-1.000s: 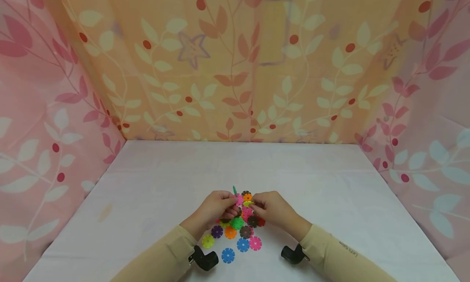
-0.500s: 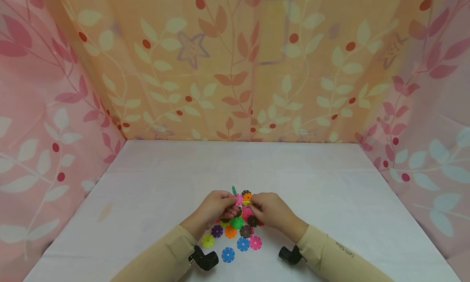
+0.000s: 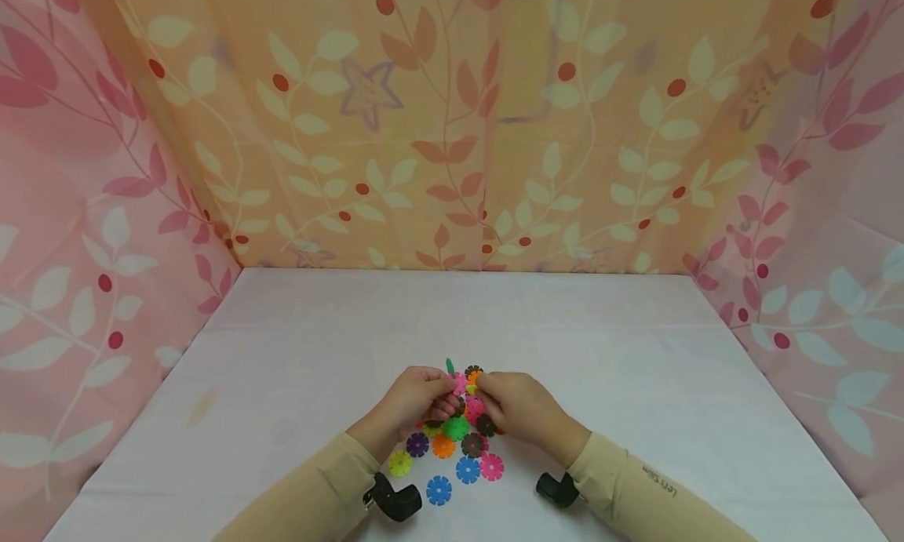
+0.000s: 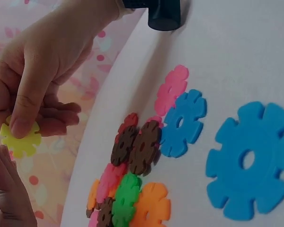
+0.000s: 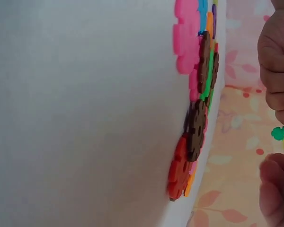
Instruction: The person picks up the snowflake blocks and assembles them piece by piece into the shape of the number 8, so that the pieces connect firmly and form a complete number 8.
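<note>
Above the pile, both hands meet at some notched plastic snowflake discs. My left hand (image 3: 417, 393) pinches a pink disc (image 3: 460, 383); a green disc (image 3: 450, 366) stands up edge-on from it. Thumb and fingers of my right hand (image 3: 530, 407) pinch a yellow disc (image 4: 21, 142), brought right up against the pink one. The left wrist view shows the right thumb flat on the yellow disc's face. In the right wrist view the green disc (image 5: 280, 133) shows between the two hands, while the fingers hide most of the pink one.
Loose discs lie on the white table (image 3: 600, 330) below and in front of the hands, among them blue (image 3: 439, 491), purple (image 3: 417, 445), orange (image 3: 443, 447) and brown (image 5: 197, 130) ones. A black wrist camera (image 3: 558, 491) hangs under each forearm. Patterned cloth walls (image 3: 452, 173) enclose the table.
My right hand has moved slightly left, bringing the yellow disc closer to the pink one and covering more of it. My left hand stays nearly still.
</note>
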Available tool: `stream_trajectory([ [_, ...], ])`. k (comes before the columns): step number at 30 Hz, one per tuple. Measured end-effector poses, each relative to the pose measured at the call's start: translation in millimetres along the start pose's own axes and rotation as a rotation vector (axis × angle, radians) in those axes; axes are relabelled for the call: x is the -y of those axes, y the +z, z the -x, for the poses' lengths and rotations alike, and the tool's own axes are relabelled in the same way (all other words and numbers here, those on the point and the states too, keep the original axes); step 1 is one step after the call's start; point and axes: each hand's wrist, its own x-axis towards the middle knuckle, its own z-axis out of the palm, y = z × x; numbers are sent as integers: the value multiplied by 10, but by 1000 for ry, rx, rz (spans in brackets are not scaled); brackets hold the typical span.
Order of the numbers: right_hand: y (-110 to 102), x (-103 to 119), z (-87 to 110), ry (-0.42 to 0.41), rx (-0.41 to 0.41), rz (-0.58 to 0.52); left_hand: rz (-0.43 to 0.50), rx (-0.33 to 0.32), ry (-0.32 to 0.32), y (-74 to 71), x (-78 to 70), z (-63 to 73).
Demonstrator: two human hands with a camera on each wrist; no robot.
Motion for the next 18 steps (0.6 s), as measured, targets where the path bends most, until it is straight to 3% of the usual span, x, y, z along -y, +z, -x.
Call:
stream_trajectory([
  [8,17,12,5,-99,-97,-8,41,-4,12,52,17,2],
  [18,34,2,17,-194,-181,17,-2,-17,41,103,-17,37],
])
